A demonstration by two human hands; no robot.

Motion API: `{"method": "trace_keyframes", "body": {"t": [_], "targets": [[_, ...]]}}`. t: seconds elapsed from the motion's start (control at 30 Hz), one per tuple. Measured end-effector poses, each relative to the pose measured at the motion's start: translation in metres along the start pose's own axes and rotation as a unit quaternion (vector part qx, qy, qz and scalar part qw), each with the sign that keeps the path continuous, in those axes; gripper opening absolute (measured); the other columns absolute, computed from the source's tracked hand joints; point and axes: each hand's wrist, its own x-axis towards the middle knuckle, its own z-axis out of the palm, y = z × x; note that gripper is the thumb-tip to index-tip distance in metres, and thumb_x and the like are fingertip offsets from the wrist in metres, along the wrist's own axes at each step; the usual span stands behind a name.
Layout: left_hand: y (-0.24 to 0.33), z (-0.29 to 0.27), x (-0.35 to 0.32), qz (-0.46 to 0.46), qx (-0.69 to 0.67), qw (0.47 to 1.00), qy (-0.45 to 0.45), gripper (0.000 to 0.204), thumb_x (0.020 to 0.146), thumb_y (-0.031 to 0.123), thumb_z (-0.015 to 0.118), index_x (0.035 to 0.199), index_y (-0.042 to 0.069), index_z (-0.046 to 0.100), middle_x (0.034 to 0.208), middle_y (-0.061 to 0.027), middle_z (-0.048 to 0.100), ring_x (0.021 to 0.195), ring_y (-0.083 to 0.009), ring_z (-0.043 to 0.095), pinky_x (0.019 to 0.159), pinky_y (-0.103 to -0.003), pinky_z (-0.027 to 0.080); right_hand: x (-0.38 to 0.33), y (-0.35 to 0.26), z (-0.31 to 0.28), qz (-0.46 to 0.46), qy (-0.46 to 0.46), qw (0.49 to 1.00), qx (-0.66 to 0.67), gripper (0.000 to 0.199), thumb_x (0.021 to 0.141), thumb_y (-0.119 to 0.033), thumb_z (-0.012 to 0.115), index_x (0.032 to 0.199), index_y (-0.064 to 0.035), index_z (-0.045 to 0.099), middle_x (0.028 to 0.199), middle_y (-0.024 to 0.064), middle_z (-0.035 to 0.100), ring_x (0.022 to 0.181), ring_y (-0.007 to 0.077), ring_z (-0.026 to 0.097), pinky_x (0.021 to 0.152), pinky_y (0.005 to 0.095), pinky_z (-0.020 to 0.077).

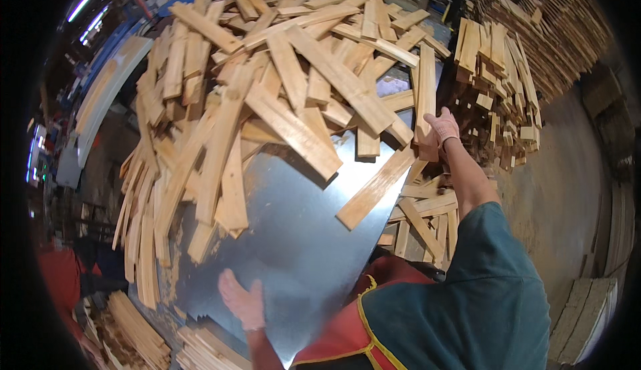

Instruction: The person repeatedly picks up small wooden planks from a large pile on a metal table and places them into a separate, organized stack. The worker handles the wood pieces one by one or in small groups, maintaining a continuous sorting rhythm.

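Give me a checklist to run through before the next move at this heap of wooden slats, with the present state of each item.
1. Right hand has hold of a slat: ok. It grips the upright slat at the right edge of the heap.
2. Left hand is steady: ok. It lies flat on the bare metal sheet, holding nothing.
3. Both hands are gloved: ok, light gloves show on each.
4. The heap of slats is stable: not ok. The slats lie crossed and loose, and one slat hangs over the sheet's right edge.
5. Firmness of the right hand's grip: cannot tell.
6. Slats stacked right of the sheet: ok, apart from the hand.
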Motion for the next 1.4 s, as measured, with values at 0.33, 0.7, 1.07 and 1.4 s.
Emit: {"method": "trace_keyframes", "body": {"t": [0.33,0.7,1.07,1.4], "targets": [[0.079,0.026,0.259,-0.025,0.061,0.998,-0.024,0.106,0.071,0.036,0.088,0.157,0.003,0.035,0.156,-0.0279,0.043,0.143,-0.0423,0.043,0.116,-0.047,0.04,0.053,0.074,0.033,0.104,-0.228,0.886,0.391,0.062,0.086,-0.032,0.087,0.131,-0.0033,0.056,0.114,0.0089,0.07,0.101,0.0186,0.067,0.083,0.0371,0.0586],[0.08,0.04,0.15,-0.156,0.029,0.973,-0.166,0.093,0.074,0.034,0.082,0.151,-0.005,0.045,0.131,-0.0248,0.065,0.122,-0.0389,0.064,0.104,-0.042,0.052,-0.193,0.019,0.047,0.156,-0.411,0.707,0.554,0.067,0.087,-0.013,0.084,0.143,-0.0024,0.048,0.125,0.0144,0.068,0.116,0.0312,0.067,0.096,0.0462,0.0605],[-0.077,0.008,-0.155,-0.325,-0.675,0.633,-0.195,0.071,0.082,0.02,0.077,0.145,0.003,0.051,0.106,-0.0097,0.067,0.092,-0.0194,0.067,0.081,-0.033,0.057,-0.362,0.006,0.057,0.17,-0.477,0.627,0.592,0.073,0.087,0.0,0.078,0.149,-0.0059,0.04,0.129,0.0123,0.061,0.117,0.03,0.063,0.106,0.0481,0.054],[-0.089,-0.031,-0.288,-0.324,-0.697,0.637,-0.049,0.054,0.085,0.016,0.069,0.135,0.001,0.057,0.102,-0.0137,0.07,0.09,-0.026,0.071,0.083,-0.04,0.06,-0.463,-0.025,0.103,0.034,-0.68,0.627,0.378,0.073,0.079,0.003,0.08,0.145,-0.0042,0.05,0.123,0.0115,0.068,0.114,0.0269,0.066,0.102,0.0408,0.0544]]}}
